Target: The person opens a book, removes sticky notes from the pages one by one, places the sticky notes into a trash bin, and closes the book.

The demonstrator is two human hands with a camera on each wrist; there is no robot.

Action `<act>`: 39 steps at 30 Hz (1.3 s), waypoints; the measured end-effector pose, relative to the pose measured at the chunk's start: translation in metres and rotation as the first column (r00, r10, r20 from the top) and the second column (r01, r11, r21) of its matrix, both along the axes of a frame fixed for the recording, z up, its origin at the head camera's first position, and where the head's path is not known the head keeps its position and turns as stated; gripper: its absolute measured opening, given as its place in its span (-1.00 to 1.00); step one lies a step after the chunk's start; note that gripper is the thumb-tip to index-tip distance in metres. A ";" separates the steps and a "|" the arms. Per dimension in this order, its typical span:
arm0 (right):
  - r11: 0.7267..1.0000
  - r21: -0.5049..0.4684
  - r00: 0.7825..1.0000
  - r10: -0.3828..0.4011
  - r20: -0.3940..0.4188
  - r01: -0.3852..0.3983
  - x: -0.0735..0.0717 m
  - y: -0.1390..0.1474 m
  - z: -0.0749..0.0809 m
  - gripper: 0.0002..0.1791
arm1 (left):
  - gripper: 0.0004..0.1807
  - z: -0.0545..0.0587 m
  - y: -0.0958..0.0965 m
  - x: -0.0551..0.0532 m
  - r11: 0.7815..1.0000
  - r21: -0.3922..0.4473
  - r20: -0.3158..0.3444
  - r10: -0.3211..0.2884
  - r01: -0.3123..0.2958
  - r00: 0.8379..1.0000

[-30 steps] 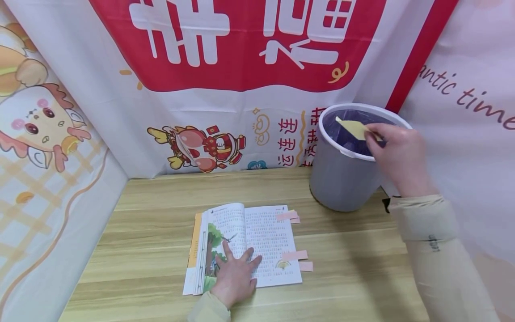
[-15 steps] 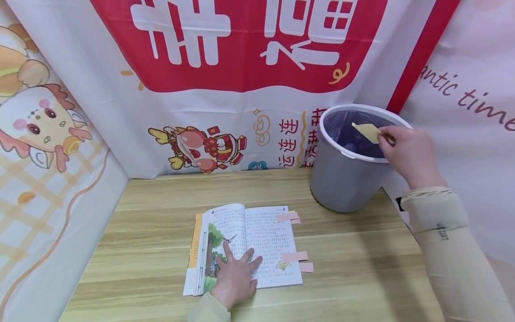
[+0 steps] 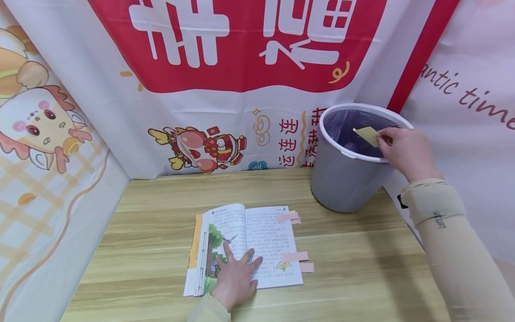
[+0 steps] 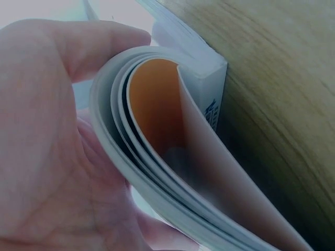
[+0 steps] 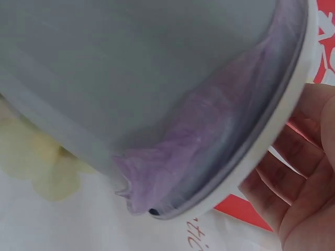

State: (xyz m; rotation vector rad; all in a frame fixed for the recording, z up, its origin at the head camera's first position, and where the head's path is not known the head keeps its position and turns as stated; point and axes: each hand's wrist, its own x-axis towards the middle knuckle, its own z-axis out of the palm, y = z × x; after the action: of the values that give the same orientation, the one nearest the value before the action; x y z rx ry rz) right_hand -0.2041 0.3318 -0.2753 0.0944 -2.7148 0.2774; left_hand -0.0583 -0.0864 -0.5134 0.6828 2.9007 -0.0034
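With my left hand spread across the open white-paged paper book, I pinch a small yellow paper slip in my right hand over the round grey white-rimmed bin, seemingly discarding it, which would call for loosening that pinch.

The slip is yellow, the bin grey, tabs pink, the table streaked.

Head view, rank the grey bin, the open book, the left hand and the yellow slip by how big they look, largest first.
1. Grey bin and open book: about alike, too close to rank
2. Left hand, on the book
3. Yellow slip, clearly smallest
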 end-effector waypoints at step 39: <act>0.998 -0.043 0.996 0.036 -0.083 -0.040 0.005 -0.012 0.012 -0.69 | -0.38 0.001 -0.001 0.001 1.000 0.018 -0.032 -0.015 0.015 0.999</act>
State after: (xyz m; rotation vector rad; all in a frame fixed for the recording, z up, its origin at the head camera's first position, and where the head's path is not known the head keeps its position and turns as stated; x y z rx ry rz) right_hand -0.1991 0.3197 -0.2638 0.1418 -2.6263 0.3378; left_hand -0.0576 -0.0879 -0.5125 0.7143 2.9298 0.0105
